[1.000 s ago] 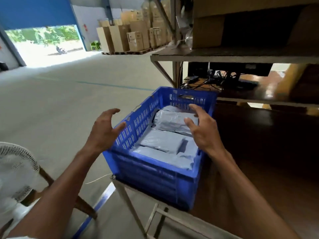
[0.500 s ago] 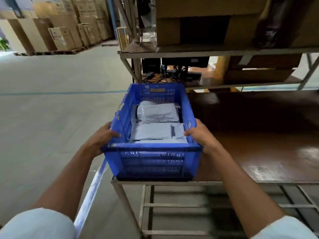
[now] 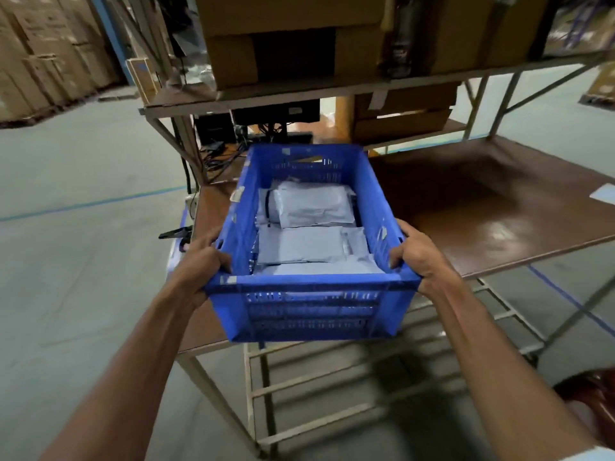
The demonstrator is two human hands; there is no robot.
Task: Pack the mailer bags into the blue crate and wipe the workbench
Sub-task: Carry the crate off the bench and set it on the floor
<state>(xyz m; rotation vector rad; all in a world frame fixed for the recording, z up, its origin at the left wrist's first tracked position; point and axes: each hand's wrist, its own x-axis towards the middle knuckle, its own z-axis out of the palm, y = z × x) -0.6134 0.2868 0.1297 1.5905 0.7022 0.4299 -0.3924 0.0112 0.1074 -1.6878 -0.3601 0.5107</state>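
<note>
- Gripping the blue crate [image 3: 309,314] at its two near corners: my left hand [image 3: 203,264] curls round the left rim and my right hand [image 3: 419,257] wraps the right rim, both closed firmly on the plastic
- The crate is at the front left of the workbench [image 3: 499,207], with its near end hanging past the edge toward me; I can't tell from this angle whether its base rests on the wood or is just clear of it
- The mailer bags [image 3: 312,207] lie flat inside, layered below the rim, so packing looks done; I judge this step to be moving the crate away so the top can be wiped
- I'd hold it level with the weight shared evenly between both hands, so the slick bags don't slide to one end
- Lifting clear beats dragging, and the shelf [image 3: 299,94] above the far end needs minding
- A pale slip [image 3: 604,194] lies at the bench's right edge and wants clearing before any wiping
</note>
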